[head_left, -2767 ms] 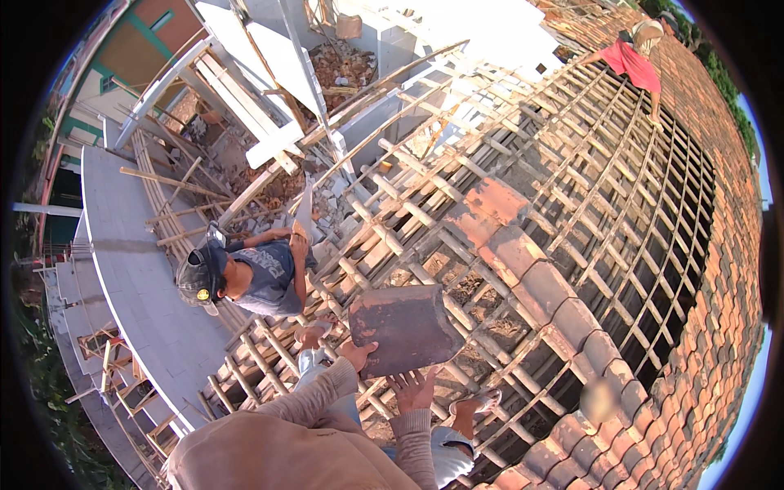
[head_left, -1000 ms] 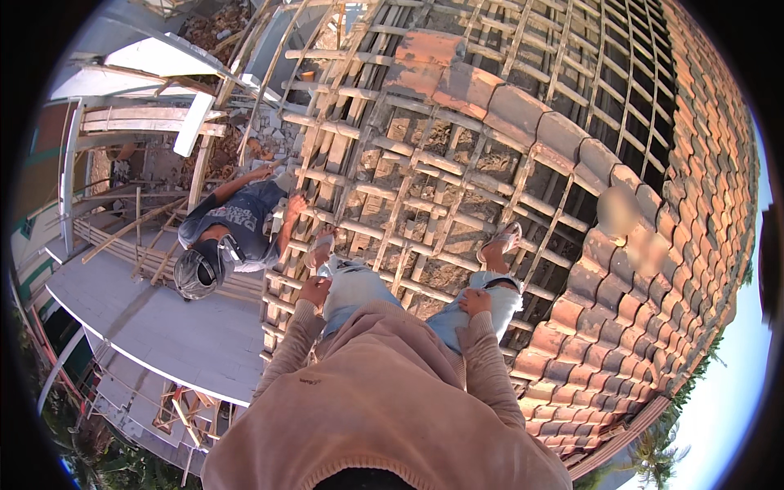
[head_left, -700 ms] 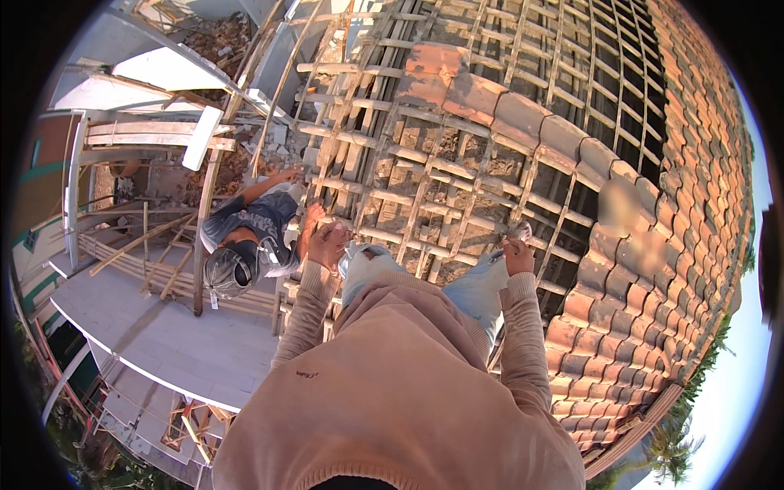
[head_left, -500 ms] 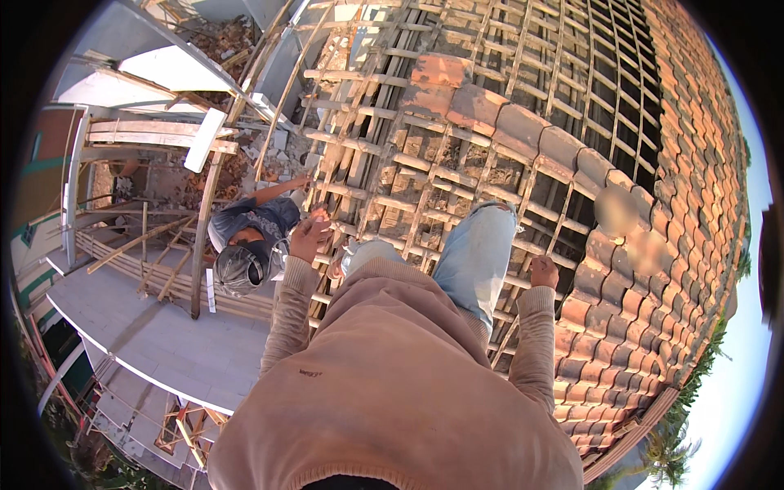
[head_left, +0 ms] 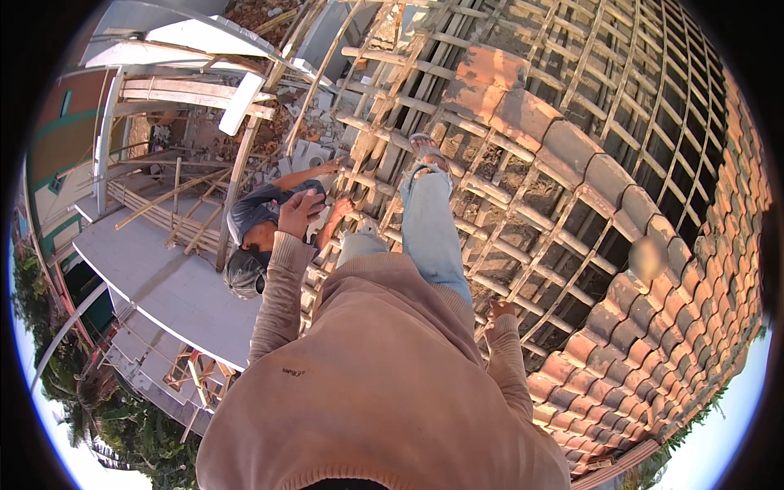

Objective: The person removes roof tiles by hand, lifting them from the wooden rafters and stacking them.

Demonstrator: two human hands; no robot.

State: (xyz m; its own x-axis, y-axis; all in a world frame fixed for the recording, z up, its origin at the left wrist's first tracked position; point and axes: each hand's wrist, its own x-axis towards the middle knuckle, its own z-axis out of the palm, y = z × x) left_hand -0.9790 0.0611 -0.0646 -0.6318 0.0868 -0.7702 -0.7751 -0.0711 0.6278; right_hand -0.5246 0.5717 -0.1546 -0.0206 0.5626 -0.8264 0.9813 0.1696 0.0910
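Observation:
My left hand (head_left: 301, 212) is held up in front of the co-worker, with loosely bent fingers and nothing visible in it. Out to the right, my right hand (head_left: 501, 312) hangs over the bamboo battens (head_left: 523, 214); its fingers are small in view, somewhat apart, and I see nothing in them. Both my arms are bent in long tan sleeves. One of my legs in torn jeans (head_left: 430, 216) reaches forward, its sandalled foot (head_left: 426, 147) on the battens. My other leg is bent and partly hidden by my sweater.
A co-worker in a grey cap (head_left: 245, 273) crouches at the left, a hand near the battens. Clay ridge tiles (head_left: 535, 118) run along the roof, and laid roof tiles (head_left: 604, 359) cover the right. Dark gaps show between battens. A grey flat slab (head_left: 155, 269) lies lower left.
My jeans-clad leg has stepped forward over the battens. My left hand has risen and turned; my right hand has moved left and lower. The whole view has shifted.

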